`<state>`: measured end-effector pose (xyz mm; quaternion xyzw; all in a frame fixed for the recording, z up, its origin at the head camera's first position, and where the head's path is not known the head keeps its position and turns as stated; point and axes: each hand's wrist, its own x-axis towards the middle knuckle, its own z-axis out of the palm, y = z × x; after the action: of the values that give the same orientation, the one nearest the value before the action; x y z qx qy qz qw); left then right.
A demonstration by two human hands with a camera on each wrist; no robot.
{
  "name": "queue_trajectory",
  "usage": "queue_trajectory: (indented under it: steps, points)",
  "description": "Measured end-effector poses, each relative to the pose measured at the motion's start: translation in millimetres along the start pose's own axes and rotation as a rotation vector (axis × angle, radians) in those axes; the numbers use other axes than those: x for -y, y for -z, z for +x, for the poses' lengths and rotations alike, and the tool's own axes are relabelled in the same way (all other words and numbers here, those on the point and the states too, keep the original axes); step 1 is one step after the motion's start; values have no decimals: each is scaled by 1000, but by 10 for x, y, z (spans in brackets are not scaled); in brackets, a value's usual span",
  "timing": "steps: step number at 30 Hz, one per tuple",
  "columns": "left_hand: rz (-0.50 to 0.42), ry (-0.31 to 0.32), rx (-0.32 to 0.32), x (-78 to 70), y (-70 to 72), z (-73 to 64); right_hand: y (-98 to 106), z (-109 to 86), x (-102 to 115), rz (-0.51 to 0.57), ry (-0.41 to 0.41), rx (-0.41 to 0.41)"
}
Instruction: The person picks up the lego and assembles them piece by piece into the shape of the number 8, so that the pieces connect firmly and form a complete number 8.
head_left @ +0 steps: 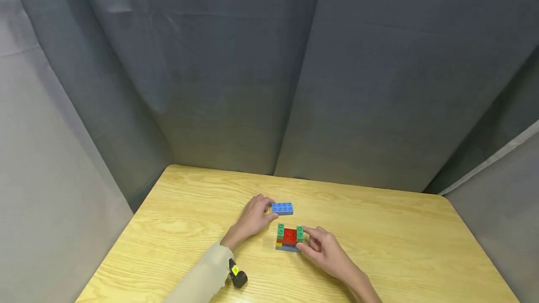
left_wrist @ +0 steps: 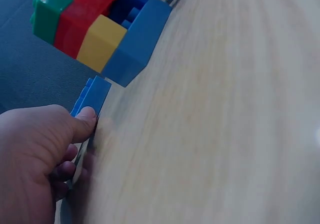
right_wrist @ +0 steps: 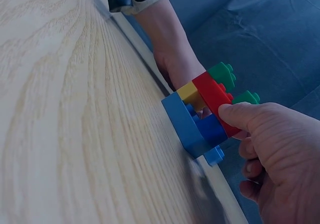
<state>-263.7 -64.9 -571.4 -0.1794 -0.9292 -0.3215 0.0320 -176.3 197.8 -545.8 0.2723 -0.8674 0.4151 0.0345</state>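
Observation:
At its left end, a loose blue toy building brick with two rows of studs lies between the thumb and fingers of my left hand, which pinches it. Nearer to me stands a small stack of building bricks, gripped at its right side by my right hand. From the right wrist, the stack shows a long blue brick at the bottom, a yellow brick and a darker blue brick above it, a red brick across these, and two green bricks on top, with a gap in the middle layer.
Both hands work over a light wooden table with rounded far corners. Grey curtains hang behind it and along both sides. A black device is strapped at the left sleeve.

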Motion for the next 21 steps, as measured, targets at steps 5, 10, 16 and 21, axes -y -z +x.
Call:
queue_trajectory:
  steps: [5, 10, 16, 21]
  points:
    - [-36, -15, -16, 32, 46, -116, -13, 23, -3, 9, -14, 16]
    - [-66, -48, -43, 11, 127, -203, -29, 51, -1, 13, -23, 20]
    - [-84, -73, -57, -131, 264, -311, -34, 60, -5, 9, -39, 25]
    - [-73, -82, -79, -264, 367, -376, -29, 71, 8, 9, -48, 26]
